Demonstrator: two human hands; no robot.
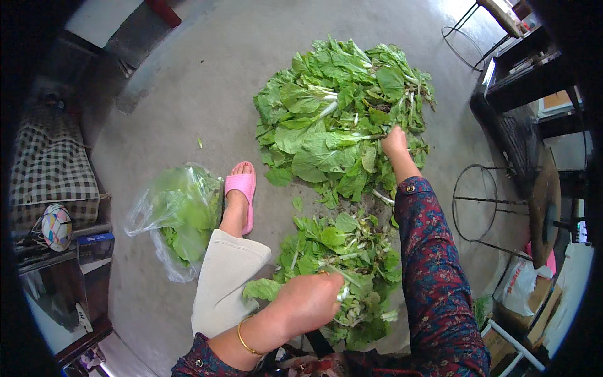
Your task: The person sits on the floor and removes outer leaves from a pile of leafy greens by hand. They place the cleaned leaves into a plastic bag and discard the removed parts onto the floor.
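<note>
On the concrete floor lies a large heap of leafy greens (320, 141) with pale stems and some soil and yellowed leaves. My right hand (395, 140) reaches to the heap's near right side, fingers closed around the root end of one plant whose leaves spread to the left. A smaller pile of loose leaves and trimmed bits (358, 235) lies closer to me. Over it my left hand (311, 298) is closed on a leafy green (263, 289); its leaf sticks out left and a white stem shows by the fingers.
A clear plastic bag (188, 217) of greens stands left of my foot in a pink slipper (249, 198). At right are a round stool (544, 207) lying on its side and a cardboard box (541, 306). A checked cloth (56, 165) covers furniture at left.
</note>
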